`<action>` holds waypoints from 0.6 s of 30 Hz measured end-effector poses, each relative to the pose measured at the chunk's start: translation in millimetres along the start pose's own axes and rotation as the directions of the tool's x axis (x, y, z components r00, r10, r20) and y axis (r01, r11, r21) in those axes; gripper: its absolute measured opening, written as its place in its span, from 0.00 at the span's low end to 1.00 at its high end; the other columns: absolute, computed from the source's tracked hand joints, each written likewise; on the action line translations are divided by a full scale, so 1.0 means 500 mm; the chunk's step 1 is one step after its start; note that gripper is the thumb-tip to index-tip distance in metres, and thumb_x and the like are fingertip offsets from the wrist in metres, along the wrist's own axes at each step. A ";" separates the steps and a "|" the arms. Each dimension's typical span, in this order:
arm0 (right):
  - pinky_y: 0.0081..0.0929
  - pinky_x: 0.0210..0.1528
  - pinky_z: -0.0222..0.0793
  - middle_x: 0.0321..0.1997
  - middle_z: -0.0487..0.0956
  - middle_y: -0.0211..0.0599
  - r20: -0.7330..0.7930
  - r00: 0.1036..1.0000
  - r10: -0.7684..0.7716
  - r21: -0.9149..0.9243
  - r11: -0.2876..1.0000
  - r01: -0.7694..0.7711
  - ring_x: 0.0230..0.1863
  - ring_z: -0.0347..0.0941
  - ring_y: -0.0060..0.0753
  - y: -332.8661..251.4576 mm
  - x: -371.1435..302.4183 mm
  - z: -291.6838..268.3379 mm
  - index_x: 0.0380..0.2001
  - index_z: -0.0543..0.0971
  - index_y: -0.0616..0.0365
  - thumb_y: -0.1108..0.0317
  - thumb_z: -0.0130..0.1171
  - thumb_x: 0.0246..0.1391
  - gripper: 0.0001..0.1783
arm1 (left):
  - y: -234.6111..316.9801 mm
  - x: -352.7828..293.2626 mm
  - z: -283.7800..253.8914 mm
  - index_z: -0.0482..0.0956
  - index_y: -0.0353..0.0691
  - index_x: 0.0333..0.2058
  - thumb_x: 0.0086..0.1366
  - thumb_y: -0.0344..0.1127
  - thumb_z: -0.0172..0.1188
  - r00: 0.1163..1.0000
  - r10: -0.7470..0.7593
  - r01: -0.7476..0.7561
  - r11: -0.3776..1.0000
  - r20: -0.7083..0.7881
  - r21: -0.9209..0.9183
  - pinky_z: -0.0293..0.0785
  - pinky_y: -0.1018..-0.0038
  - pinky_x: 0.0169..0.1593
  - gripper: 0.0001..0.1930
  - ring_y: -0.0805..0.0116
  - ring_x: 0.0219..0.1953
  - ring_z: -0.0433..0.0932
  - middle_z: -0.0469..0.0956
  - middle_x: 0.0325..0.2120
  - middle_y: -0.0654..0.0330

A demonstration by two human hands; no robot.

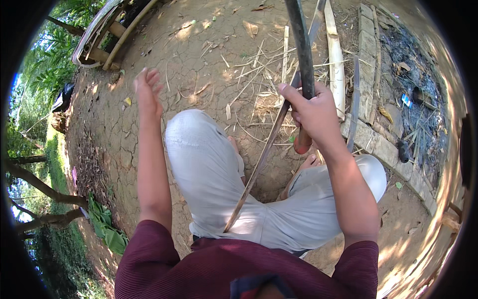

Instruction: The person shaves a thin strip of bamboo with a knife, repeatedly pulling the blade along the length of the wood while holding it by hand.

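Note:
My right hand (316, 112) is closed around a thick dark rod (302, 45), whose lower end is orange-red and hangs just below the palm. A thin brown wooden handle (261, 162) also passes through or against these fingers. It slants down to my lap and seems to carry a long narrow blade (316, 22) past the rod. My thumb lies over the crossing, so the exact grip is partly hidden. My left hand (148, 92) is raised beyond my left knee, empty, its fingers apart and slightly curled.
Fibre strips and shavings (266, 107) litter the cracked earth ahead. A split pale stalk (334, 60) and a long blade (355, 104) lie beside the brick edging (367, 55). Beyond it are ashes (418, 94). A low wooden structure (112, 40) stands far left; green leaves (107, 226) lie left.

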State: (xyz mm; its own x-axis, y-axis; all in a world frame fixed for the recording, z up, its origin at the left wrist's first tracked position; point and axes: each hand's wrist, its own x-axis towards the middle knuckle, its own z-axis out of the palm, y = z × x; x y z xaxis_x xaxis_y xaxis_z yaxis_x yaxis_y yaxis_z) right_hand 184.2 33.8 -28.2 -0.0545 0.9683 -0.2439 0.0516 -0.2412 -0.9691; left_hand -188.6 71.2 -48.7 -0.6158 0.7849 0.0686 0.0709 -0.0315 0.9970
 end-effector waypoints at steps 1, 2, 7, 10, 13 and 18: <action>0.24 0.17 0.57 0.16 0.69 0.23 0.018 1.000 -0.012 -0.026 1.000 0.013 0.15 0.61 0.16 -0.001 -0.003 0.001 0.29 0.78 0.60 0.54 0.68 0.52 0.19 | -0.029 0.035 -0.021 0.68 0.35 0.52 0.66 0.45 0.57 0.909 0.297 0.005 0.692 -0.291 0.722 0.68 0.52 0.53 0.23 0.49 0.52 0.74 0.74 0.49 0.42; 0.24 0.17 0.57 0.16 0.69 0.23 0.032 0.999 -0.031 -0.049 0.998 0.032 0.15 0.61 0.16 -0.007 -0.008 -0.002 0.29 0.78 0.60 0.54 0.68 0.52 0.19 | -0.080 0.059 -0.089 0.70 0.36 0.48 0.65 0.43 0.57 0.892 0.451 -0.147 0.344 -0.026 0.927 0.68 0.52 0.51 0.19 0.49 0.50 0.74 0.74 0.45 0.45; 0.22 0.17 0.56 0.17 0.68 0.22 0.017 0.999 -0.037 -0.105 0.994 0.039 0.15 0.60 0.14 -0.039 -0.020 -0.014 0.29 0.77 0.59 0.54 0.69 0.52 0.19 | -0.255 -0.138 -0.204 0.73 0.41 0.47 0.64 0.39 0.56 0.788 -0.255 -0.601 -0.514 0.560 0.612 0.67 0.55 0.52 0.14 0.50 0.49 0.71 0.74 0.40 0.53; 0.22 0.19 0.57 0.18 0.68 0.22 0.045 0.995 -0.094 -0.044 0.994 0.096 0.17 0.60 0.14 -0.032 -0.012 0.005 0.29 0.77 0.59 0.55 0.69 0.52 0.18 | -0.246 -0.239 -0.259 0.73 0.42 0.50 0.66 0.40 0.55 0.373 -0.629 -0.888 -0.456 0.682 0.066 0.63 0.56 0.58 0.16 0.52 0.56 0.68 0.71 0.48 0.53; 0.24 0.20 0.60 0.18 0.70 0.24 0.096 0.990 -0.106 -0.077 0.991 0.114 0.17 0.62 0.16 -0.038 -0.009 0.014 0.29 0.78 0.60 0.56 0.69 0.52 0.17 | -0.144 -0.220 -0.268 0.73 0.42 0.54 0.68 0.41 0.54 -0.012 -0.686 -0.763 -0.464 0.728 -0.450 0.58 0.57 0.64 0.18 0.54 0.62 0.64 0.68 0.56 0.52; 0.24 0.22 0.63 0.16 0.72 0.27 0.145 0.977 -0.154 -0.048 0.986 0.162 0.18 0.67 0.18 -0.066 -0.028 0.047 0.28 0.79 0.61 0.58 0.67 0.51 0.16 | 0.233 -0.174 -0.178 0.78 0.40 0.50 0.71 0.41 0.51 0.433 -0.090 -0.683 -0.682 0.897 0.262 0.67 0.62 0.62 0.16 0.55 0.59 0.71 0.73 0.56 0.54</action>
State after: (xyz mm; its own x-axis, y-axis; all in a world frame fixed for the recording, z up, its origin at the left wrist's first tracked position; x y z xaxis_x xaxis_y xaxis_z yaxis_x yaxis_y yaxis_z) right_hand 160.1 26.6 6.6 -0.2056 0.9740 -0.0948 0.0902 -0.0776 -0.9929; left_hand -196.3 -55.9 64.7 0.4305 0.8978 -0.0922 0.5777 -0.3526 -0.7362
